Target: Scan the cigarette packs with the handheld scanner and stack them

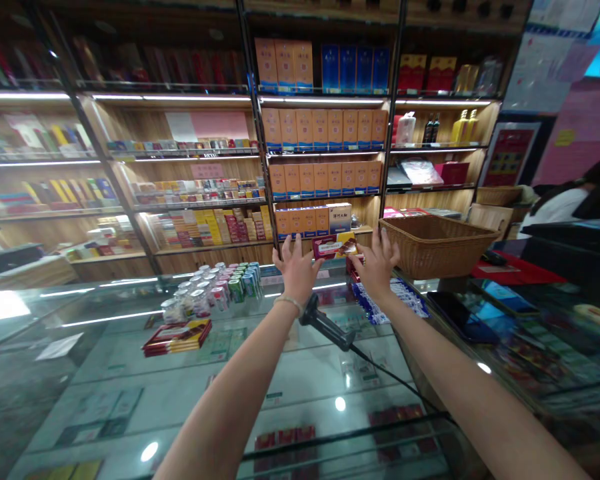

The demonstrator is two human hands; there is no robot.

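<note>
A dark-red and yellow chocolate snack pack point(334, 246) is up between my two hands, above the far side of the glass counter point(250, 393). My right hand point(377, 270) pinches its right end with the thumb low, the other fingers spread upward. At its left end is the thumb of my left hand point(296, 270), whose fingers are stretched apart; whether that thumb presses on the pack I cannot tell. Below my wrists lies a black handheld scanner point(330, 327) with a cable. Blue-and-white packets point(395, 300) lie under my right hand, beside more red packs, partly hidden.
Small jars and cans point(220, 287) stand in rows at the left, behind a stack of red-and-yellow packs point(177, 337). A wicker basket point(437, 247) sits at the right, near a dark tablet-like device point(460, 317). Stocked shelves line the wall. A person point(565, 207) is at far right.
</note>
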